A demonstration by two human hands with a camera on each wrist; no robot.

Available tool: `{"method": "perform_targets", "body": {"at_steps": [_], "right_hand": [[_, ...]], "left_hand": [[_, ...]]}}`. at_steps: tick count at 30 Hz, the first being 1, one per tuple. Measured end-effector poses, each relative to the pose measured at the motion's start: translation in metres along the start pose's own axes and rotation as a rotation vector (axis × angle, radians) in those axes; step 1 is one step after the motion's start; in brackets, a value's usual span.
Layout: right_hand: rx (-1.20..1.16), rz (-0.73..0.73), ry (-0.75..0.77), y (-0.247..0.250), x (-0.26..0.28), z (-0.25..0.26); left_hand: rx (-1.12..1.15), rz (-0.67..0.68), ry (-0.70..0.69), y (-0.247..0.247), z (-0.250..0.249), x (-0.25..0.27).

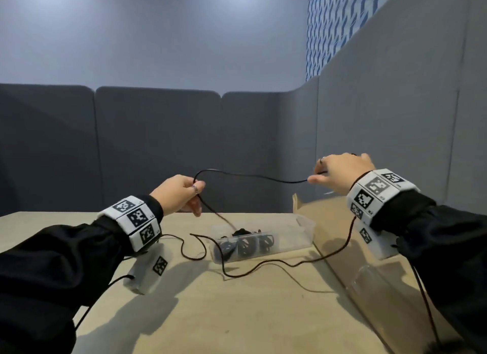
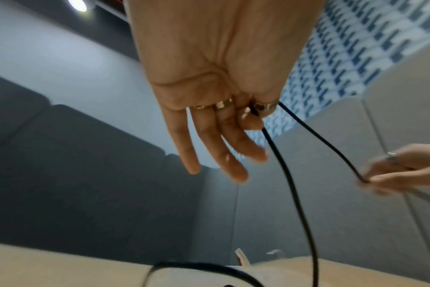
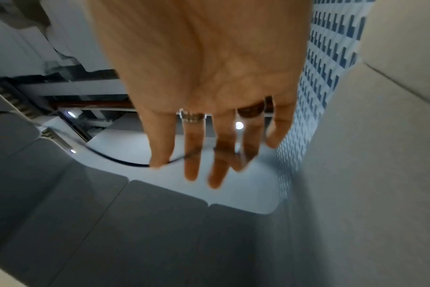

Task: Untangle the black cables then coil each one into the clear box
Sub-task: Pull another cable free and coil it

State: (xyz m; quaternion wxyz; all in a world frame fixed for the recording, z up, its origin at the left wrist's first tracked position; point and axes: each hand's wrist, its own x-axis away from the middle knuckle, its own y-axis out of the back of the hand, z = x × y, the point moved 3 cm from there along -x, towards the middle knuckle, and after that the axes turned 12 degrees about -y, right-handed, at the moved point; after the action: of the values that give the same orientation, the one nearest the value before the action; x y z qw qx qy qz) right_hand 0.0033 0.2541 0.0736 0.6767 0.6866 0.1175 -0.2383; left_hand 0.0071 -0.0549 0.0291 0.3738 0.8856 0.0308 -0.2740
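A thin black cable (image 1: 250,175) hangs taut in the air between my two hands. My left hand (image 1: 196,190) pinches it between thumb and index finger, the other fingers straight (image 2: 253,114). From there the cable (image 2: 290,174) drops into the clear box (image 1: 292,244) on the table. My right hand (image 1: 315,178) pinches the other part at thumb and fingertip, and the cable (image 3: 125,162) crosses its fingers (image 3: 165,163). Coiled black cables (image 1: 245,245) fill the box's left compartments. More black cable (image 1: 263,264) lies in loose loops in front of the box.
The beige table (image 1: 210,314) is ringed by grey partition panels (image 1: 158,142). A cardboard flap (image 1: 299,203) and brown sheet stand at the right behind the box. A clear plastic piece (image 1: 369,280) lies near my right forearm.
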Motion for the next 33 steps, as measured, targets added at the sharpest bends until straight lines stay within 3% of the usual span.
{"method": "perform_targets", "body": {"at_steps": [2, 6, 9, 12, 14, 16, 18, 20, 24, 28, 31, 33], "right_hand": [[-0.024, 0.11, 0.102, -0.008, 0.006, 0.018], [-0.577, 0.535, 0.429, -0.01, 0.042, 0.078], [-0.95, 0.708, 0.455, -0.004, 0.049, 0.089], [-1.043, 0.583, 0.439, 0.008, 0.041, 0.077], [-1.174, 0.42, 0.312, 0.012, 0.025, 0.059], [-1.277, 0.159, 0.144, 0.016, 0.005, 0.033], [-1.201, -0.077, 0.035, 0.016, -0.012, 0.005], [-1.03, -0.167, -0.028, 0.01, -0.017, -0.014], [-0.625, -0.043, -0.071, -0.021, -0.014, -0.017], [-0.179, 0.075, 0.195, -0.044, 0.017, 0.024], [-0.354, 0.159, 0.451, -0.048, 0.051, 0.066], [-0.609, 0.318, 0.507, -0.052, 0.064, 0.086]], "left_hand": [[0.0, -0.015, -0.046, -0.007, -0.019, 0.002], [-0.128, -0.026, -0.215, -0.021, -0.058, 0.005], [0.164, -0.049, -0.18, -0.024, -0.068, 0.006], [0.631, 0.083, -0.004, -0.027, -0.068, 0.016], [0.585, 0.219, 0.004, -0.03, -0.06, 0.022], [0.402, 0.33, -0.032, -0.034, -0.051, 0.032], [0.34, 0.397, -0.036, -0.038, -0.038, 0.04], [0.416, 0.389, 0.0, -0.041, -0.028, 0.045], [0.586, 0.31, 0.053, -0.041, -0.022, 0.048], [0.795, 0.204, -0.009, -0.04, -0.042, 0.046], [1.046, 0.139, -0.059, -0.047, -0.057, 0.044], [1.243, 0.066, -0.102, -0.051, -0.062, 0.042]]}}
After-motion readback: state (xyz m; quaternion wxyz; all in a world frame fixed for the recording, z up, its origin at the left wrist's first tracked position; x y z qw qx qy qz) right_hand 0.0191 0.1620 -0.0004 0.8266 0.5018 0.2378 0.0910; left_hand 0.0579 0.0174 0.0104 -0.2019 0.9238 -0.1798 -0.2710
